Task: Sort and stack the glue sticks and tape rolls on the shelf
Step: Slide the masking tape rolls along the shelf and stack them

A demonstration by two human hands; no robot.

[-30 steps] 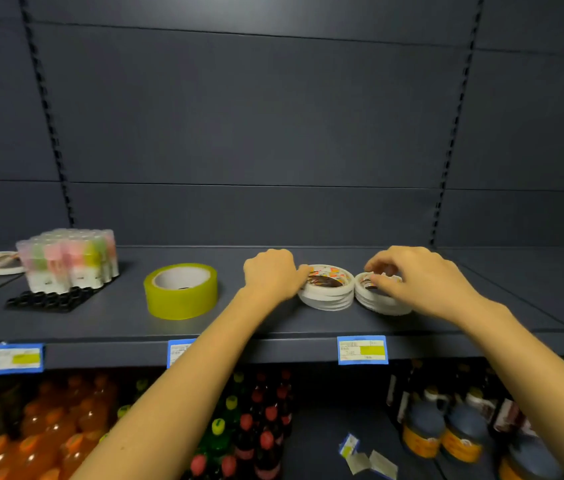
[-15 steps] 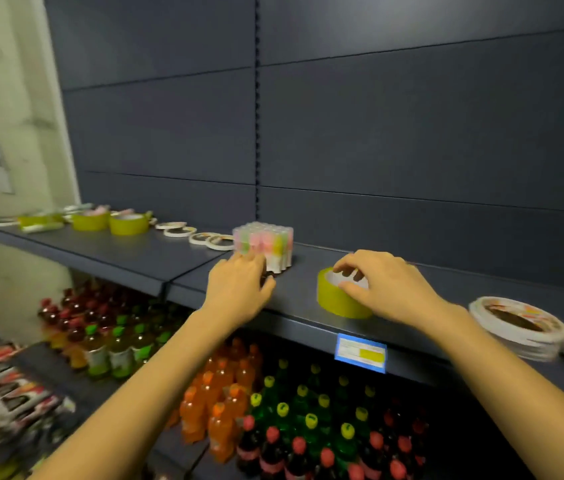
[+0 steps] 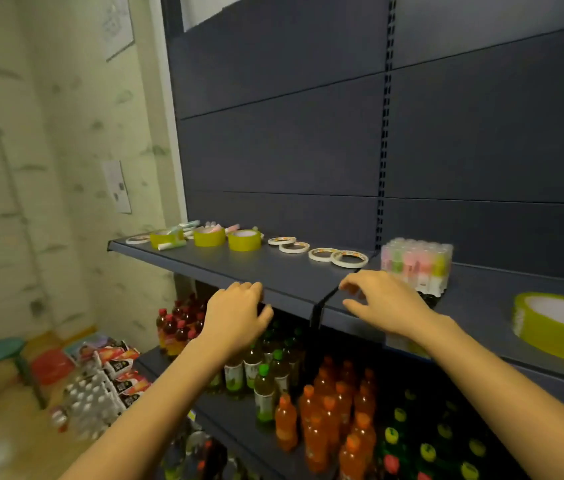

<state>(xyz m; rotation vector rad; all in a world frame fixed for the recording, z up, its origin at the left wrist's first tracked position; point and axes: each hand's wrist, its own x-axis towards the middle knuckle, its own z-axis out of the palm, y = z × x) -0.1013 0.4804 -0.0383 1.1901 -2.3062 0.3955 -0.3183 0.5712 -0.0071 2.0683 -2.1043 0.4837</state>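
Now, nothing held at the dark grey shelf (image 3: 273, 271).
Right grip (image 3: 384, 303) wide, left grip (image 3: 239, 317) loosely curled; pastel glue-stick pack (image 3: 415, 263) just past right grip.

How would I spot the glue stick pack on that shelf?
Look at the dark grey shelf above the drink bottles and find the seam where its two boards meet. Just right of it, behind the right hand, stands the pack of glue sticks. It is the only upright, clear-wrapped block of pastel tubes; its neighbours are flat white tape rings and a yellow tape roll.
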